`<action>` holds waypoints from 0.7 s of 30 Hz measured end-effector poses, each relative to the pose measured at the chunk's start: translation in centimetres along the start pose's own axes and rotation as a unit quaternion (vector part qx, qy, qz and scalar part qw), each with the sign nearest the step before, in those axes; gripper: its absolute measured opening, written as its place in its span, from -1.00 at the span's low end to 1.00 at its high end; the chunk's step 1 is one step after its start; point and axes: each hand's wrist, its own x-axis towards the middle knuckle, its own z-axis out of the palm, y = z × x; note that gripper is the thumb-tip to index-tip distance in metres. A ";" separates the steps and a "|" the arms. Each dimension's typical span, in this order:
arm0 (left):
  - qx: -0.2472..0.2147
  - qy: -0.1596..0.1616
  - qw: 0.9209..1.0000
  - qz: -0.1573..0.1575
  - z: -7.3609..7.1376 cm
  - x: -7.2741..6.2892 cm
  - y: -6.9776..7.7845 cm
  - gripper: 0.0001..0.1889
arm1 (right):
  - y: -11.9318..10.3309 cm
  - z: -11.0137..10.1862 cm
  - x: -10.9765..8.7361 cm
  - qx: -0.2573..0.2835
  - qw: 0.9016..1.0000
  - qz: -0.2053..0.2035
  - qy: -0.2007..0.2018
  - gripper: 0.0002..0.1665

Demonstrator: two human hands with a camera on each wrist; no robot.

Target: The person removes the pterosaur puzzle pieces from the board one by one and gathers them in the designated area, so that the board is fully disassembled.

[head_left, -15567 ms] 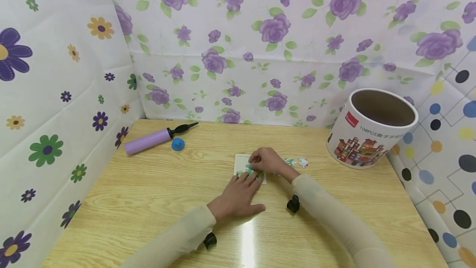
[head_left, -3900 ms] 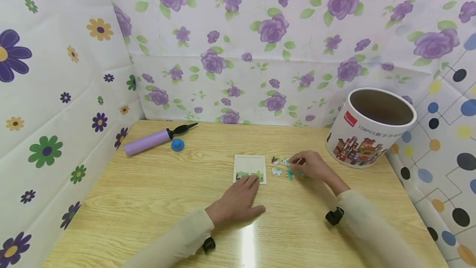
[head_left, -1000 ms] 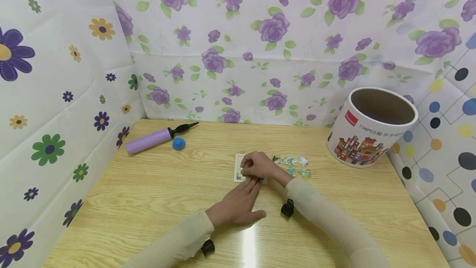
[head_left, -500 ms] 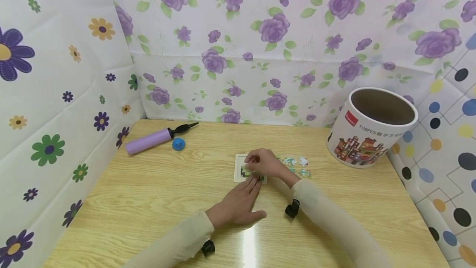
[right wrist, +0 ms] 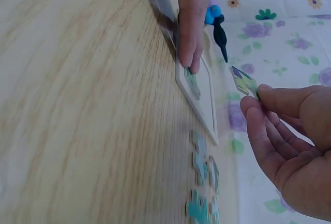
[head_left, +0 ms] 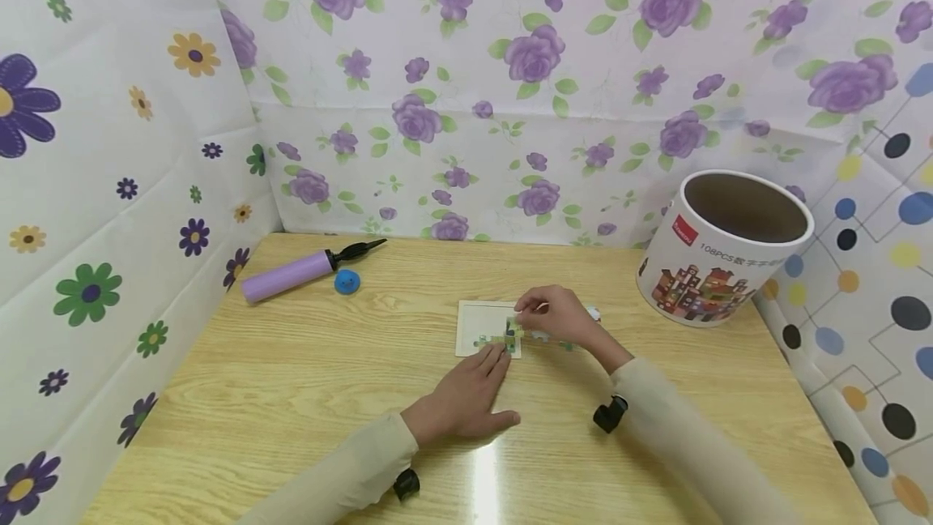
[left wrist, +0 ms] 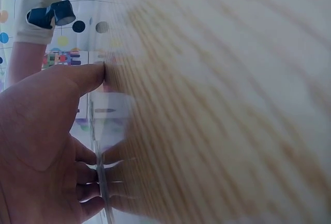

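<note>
My left hand (head_left: 470, 395) lies flat, its straight fingertips resting on the near edge of a small square puzzle tray (head_left: 477, 316). Along the tray's near side lies a row of green puzzle pieces (head_left: 490, 341), partly covered by those fingers. Between thumb and forefinger, my right hand (head_left: 561, 316) pinches a green, yellow and purple puzzle piece (right wrist: 243, 81). That piece is raised above the tray's right side in the head view. Several loose puzzle pieces (right wrist: 199, 157) lie on the table right of the tray, mostly hidden by the right hand in the head view.
A large white tub (head_left: 717, 266) with printed buildings stands at the back right of the wooden table (head_left: 350, 363). At the back left lie a purple hand pump (head_left: 287, 278) with a black nozzle and a small blue toy (head_left: 347, 282). Patterned cloth walls surround the table.
From over the tray's middle, my right hand has moved right, and a puzzle piece now shows in its pinch. It was among the loose pieces several seconds ago. My left hand stays at the tray's edge.
</note>
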 end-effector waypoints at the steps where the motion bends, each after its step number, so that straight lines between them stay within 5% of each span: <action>1: 0.000 0.000 1.000 0.000 0.0 0.0 0.0 -0.02 | 0.2 -0.2 -0.3 -0.002 1.000 0.002 0.004 -0.85; 21: -0.012 0.007 1.000 0.007 -0.1 -0.1 0.1 -0.03 | 2.8 -0.5 -4.1 -0.013 1.000 0.005 0.009 -0.92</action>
